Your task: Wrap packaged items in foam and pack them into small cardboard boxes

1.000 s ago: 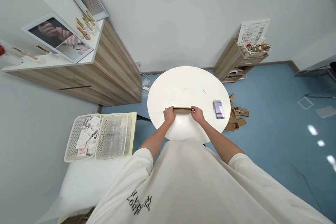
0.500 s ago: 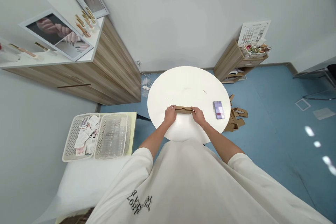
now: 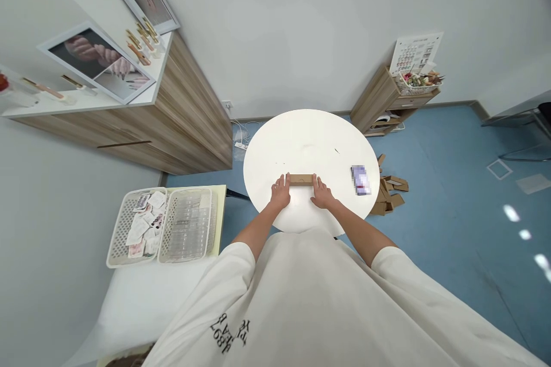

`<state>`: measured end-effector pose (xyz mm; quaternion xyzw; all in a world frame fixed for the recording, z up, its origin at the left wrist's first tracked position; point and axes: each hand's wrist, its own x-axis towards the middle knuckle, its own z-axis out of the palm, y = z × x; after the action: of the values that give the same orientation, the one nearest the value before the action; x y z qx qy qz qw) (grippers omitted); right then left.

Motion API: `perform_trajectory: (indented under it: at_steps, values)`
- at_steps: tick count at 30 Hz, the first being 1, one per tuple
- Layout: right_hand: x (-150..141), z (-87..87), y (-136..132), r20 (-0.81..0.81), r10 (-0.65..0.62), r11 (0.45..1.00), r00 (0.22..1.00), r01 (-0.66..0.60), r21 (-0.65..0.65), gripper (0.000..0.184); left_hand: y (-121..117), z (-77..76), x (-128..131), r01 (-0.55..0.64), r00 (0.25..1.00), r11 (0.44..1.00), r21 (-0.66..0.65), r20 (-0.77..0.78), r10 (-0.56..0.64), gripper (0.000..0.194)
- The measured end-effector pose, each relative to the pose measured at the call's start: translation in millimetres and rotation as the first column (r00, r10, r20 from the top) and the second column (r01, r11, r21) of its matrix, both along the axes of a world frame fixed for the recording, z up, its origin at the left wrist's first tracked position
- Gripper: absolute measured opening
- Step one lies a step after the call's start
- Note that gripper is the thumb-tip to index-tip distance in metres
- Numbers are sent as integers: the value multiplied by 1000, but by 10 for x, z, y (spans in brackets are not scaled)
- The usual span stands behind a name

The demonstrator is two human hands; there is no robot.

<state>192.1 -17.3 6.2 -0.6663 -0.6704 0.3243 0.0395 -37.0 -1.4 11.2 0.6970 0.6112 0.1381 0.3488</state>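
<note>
A small, long brown cardboard box (image 3: 301,180) lies on the round white table (image 3: 305,137), its top closed. My left hand (image 3: 281,192) rests at the box's left end, fingers stretched out and apart, with the index finger along that end. At the opposite end, my right hand (image 3: 322,192) also has its fingers extended and spread, the index finger touching the box. Neither hand is wrapped round it. To the right on the table lies a purple item (image 3: 360,180), blurred out.
Flattened and folded cardboard pieces (image 3: 387,195) lie on the floor right of the table. At left are a white basket of packets (image 3: 114,241) and a clear-filled basket (image 3: 161,246). A wooden cabinet (image 3: 193,109) and a small shelf unit (image 3: 372,100) stand by the wall.
The box's raised front flap is now closed, giving a flat top. My fingers have gone from pinching its ends to lying stretched out beside them.
</note>
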Motion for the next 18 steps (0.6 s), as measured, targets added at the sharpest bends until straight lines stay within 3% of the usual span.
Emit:
perform_trajectory:
  at_steps: [5, 10, 13, 18]
  values:
    - [-30, 133, 9, -32, -90, 994, 995, 92, 66, 83, 12, 57, -33, -10, 1000, 1000, 3, -19, 11, 81]
    - [-115, 195, -71, -75, -165, 985, 983, 167, 30, 85, -100, 30, -36, -8, 1000, 1000, 27, 17, 8, 69]
    - [-134, 127, -247, -91, -206, 978, 974, 209, 23, 89, -310, -48, -71, -13, 996, 999, 49, 88, 9, 62]
    - [-56, -110, -626, -93, -198, 979, 976, 192, -72, 88, -669, -274, -175, 23, 989, 998, -65, 147, -14, 60]
